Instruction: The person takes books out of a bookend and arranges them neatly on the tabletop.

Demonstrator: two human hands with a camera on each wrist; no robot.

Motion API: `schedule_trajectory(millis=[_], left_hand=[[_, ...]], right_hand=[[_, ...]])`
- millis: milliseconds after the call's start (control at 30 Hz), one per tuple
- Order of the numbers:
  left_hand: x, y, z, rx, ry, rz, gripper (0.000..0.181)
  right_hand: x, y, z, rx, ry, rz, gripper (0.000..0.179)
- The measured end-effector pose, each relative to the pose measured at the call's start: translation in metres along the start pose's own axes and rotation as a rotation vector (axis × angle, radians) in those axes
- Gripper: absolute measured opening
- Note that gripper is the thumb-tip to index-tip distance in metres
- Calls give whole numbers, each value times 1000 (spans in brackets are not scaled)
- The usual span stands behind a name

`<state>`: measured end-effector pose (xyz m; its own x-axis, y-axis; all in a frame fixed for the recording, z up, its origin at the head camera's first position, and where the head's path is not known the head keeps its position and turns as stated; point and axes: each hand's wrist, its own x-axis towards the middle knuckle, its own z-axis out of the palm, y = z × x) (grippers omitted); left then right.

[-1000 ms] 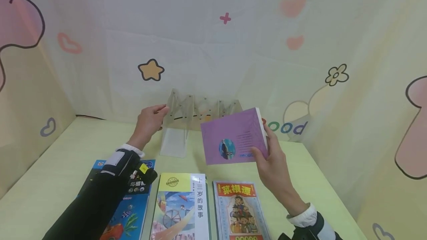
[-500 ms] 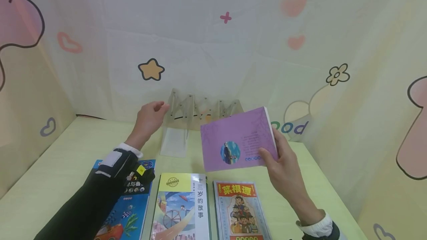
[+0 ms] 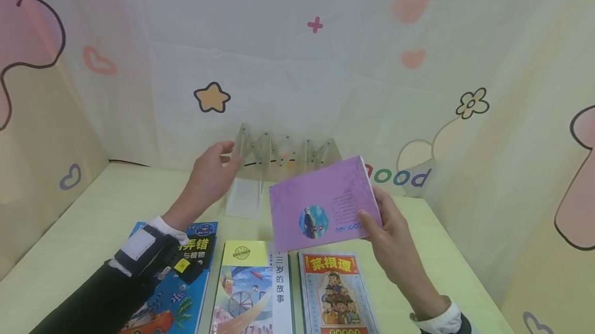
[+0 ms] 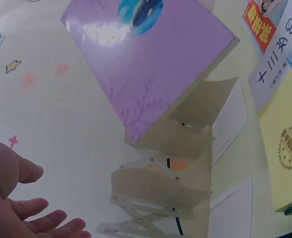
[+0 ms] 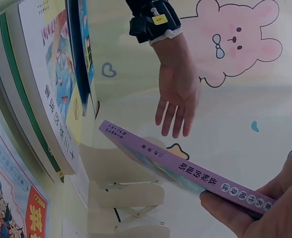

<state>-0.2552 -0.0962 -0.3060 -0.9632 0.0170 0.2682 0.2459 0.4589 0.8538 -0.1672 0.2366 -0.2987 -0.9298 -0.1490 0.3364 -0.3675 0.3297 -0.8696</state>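
My right hand (image 3: 395, 241) holds a purple book (image 3: 321, 205) at its right edge, thumb on the cover and fingers behind. The book is tilted in the air, its lower edge overlapping a book on the table in the head view. Its titled spine (image 5: 185, 168) faces the right wrist camera. Beside the left end of a folding expandable bookend (image 3: 244, 200) is my left hand (image 3: 211, 171). Its fingers are extended and hold nothing in the right wrist view. The bookend's panels and crossed links show in the left wrist view, partly behind the purple book (image 4: 150, 74).
Along the table's front lie a blue book (image 3: 186, 292), a stack topped by a yellow-and-white book (image 3: 246, 292), and a book with a red title band (image 3: 337, 292). The left forearm covers part of the blue one. A patterned cloth backdrop (image 3: 288, 76) stands close behind the bookend.
The purple book has shifted right, then back left and lower. My left hand has turned, and its forearm has swung lower, uncovering more of the blue book. The bookend keeps its place.
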Motion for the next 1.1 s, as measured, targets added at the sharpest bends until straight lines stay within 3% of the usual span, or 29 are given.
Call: schedule_trajectory(millis=[267, 533, 767, 1100], left_hand=[[-36, 23, 29, 92, -113, 67, 51], [-69, 44, 62, 128, -240, 88, 53], [-86, 45, 74, 218, -334, 169, 62], [-97, 37, 81, 297, -363, 244, 78]], right_hand=[[0, 1, 10, 43, -11, 120, 50], [1, 4, 20, 153, -39, 200, 48], [0, 7, 27, 233, -81, 215, 45], [4, 10, 32, 315, -121, 236, 45]])
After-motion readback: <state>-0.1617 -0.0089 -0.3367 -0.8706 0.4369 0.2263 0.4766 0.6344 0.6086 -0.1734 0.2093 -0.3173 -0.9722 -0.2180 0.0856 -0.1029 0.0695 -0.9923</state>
